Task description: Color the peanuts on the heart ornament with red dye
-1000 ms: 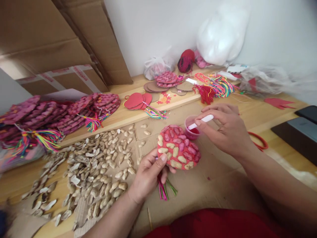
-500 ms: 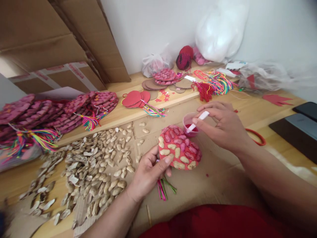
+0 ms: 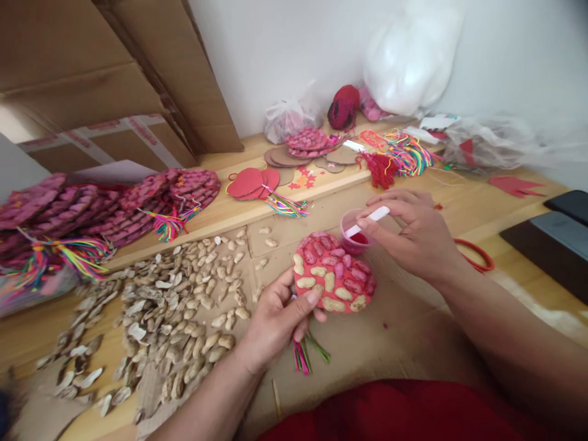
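Pinched at its lower left edge by my left hand point(image 3: 285, 315) is a round red disc point(image 3: 334, 283) covered with peanuts. Those along its top and right are painted pink; the lower left ones keep their tan shells. A tassel point(image 3: 309, 355) hangs beneath it. Between thumb and fingers my right hand point(image 3: 408, 229) grips a white stick point(image 3: 374, 217), its lower end dipping inside a small clear cup point(image 3: 351, 246) of red-pink paint. The cup stands just behind the disc. The stick's tip is hard to make out.
Loose peanuts and shells point(image 3: 193, 306) cover the cardboard at left. Behind them lie stacked pink peanut discs point(image 3: 92, 208) with tassels. Red discs point(image 3: 252, 184), yarn point(image 3: 343, 107) and plastic bags point(image 3: 487, 144) line the back. A dark phone-like slab point(image 3: 546, 245) and red ring point(image 3: 475, 254) are at right.
The white stick has shifted slightly, its lower end now further left in the cup. The disc is nearly where it was, and both hands keep their hold.
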Available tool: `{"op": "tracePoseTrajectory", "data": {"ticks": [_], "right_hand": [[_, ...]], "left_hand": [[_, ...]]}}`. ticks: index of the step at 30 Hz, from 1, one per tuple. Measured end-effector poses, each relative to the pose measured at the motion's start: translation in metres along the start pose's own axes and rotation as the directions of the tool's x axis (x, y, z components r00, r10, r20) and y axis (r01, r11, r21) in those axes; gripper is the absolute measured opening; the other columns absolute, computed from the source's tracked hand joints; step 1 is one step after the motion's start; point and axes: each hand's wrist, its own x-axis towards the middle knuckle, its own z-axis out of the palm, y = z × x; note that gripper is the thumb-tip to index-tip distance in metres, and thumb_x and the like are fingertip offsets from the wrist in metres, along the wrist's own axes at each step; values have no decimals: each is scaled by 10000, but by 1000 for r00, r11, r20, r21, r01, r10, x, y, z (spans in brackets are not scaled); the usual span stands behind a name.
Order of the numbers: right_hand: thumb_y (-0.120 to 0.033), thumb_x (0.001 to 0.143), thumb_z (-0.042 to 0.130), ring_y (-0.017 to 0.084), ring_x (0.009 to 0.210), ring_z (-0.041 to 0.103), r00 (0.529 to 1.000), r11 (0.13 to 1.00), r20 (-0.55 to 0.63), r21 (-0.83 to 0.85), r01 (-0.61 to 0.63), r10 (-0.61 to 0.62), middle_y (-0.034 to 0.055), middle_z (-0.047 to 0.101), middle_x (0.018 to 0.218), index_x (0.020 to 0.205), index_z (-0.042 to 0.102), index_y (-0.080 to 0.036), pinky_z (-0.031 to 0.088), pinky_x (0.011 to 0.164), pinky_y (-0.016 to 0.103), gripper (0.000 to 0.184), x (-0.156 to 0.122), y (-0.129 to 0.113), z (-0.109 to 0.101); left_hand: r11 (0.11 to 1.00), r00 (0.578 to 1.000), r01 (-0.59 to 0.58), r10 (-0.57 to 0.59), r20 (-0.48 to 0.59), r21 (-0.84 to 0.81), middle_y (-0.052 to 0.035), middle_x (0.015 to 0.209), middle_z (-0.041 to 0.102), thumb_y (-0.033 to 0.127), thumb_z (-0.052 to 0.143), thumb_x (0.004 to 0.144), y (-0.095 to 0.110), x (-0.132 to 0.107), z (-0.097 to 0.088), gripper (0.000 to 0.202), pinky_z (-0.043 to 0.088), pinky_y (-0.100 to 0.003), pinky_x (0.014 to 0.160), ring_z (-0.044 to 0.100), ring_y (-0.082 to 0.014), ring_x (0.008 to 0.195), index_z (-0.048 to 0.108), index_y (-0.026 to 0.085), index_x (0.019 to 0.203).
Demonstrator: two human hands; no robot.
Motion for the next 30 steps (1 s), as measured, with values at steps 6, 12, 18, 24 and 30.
{"op": "tracePoseTrajectory", "data": {"ticks": [6,12,18,24,30], "right_hand": [[-494,860,690,267,1017,666,1000,1000,6,14,6,-6,35,761,1014,864,740,-280,468,979,513,220,0,-1,-3],[-487,854,700,270,1015,666,1000,1000,9,14,0,0,31,765,1003,872,757,-285,480,961,509,210,-1,0,0],[-480,862,700,256,1026,664,999,1000,-54,17,1,0,29,762,1013,895,763,-299,462,985,502,194,-1,0,-3],[-464,864,706,256,1031,664,1000,999,-20,30,18,-17,19,763,992,892,770,-315,463,988,506,165,-2,-1,-1],[-448,866,708,266,1024,669,1000,999,-3,50,17,-17,29,758,992,893,769,-311,471,976,521,152,-2,0,-1]], "left_hand": [[998,998,-55,55,28,15,-13,911,687,353,737,926,-2,0,-1,298,421,-148,573,591,-40,618,679,192,1169],[996,998,-58,57,27,63,-8,865,664,391,732,922,-1,1,0,326,422,-164,551,530,-41,571,678,183,1166],[994,996,-86,84,37,67,2,846,637,360,742,917,0,2,2,329,427,-151,540,525,-46,596,676,188,1189],[989,992,-121,117,48,83,-9,856,646,339,778,886,4,2,6,360,478,-153,574,524,-61,636,668,163,1180],[986,991,-125,120,57,109,-39,912,662,351,794,865,6,2,7,447,535,-186,638,560,-102,736,647,147,1234]]}}
